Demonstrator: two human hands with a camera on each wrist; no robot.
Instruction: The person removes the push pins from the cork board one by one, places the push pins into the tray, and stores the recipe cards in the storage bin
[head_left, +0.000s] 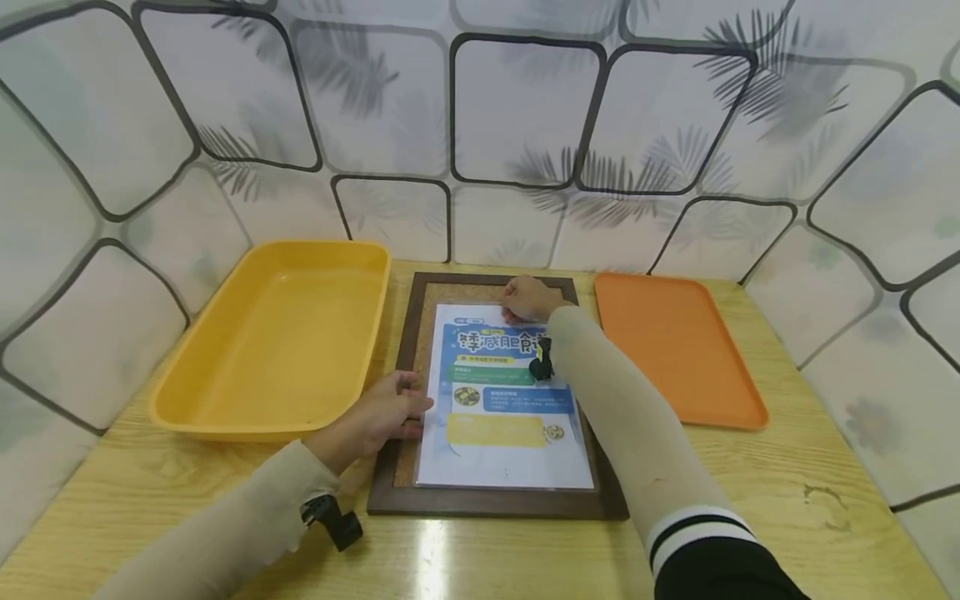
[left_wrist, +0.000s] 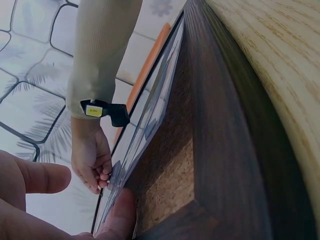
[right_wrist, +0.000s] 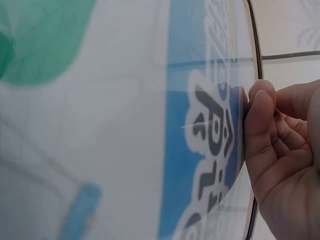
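Observation:
A laminated poster (head_left: 506,467) with blue, green and yellow print lies on a cork board (head_left: 426,350) in a dark brown wooden frame (head_left: 487,502). My left hand (head_left: 382,412) is at the poster's left edge, fingers extended across the frame. Close up in the left wrist view, one fingertip (left_wrist: 122,212) meets the poster's edge while another finger stands apart. My right hand (head_left: 528,298) reaches to the top of the poster. Its thumb and forefinger pinch at the top edge (right_wrist: 241,115), the other fingers curled behind. The fingertips hide the exact spot they grip.
A deep yellow tray (head_left: 273,333) stands on the wooden table (head_left: 810,500) left of the board. To the right lies a flat orange tray (head_left: 675,333), partly behind the right sleeve. A patterned wall (head_left: 525,108) rises close behind and at both sides.

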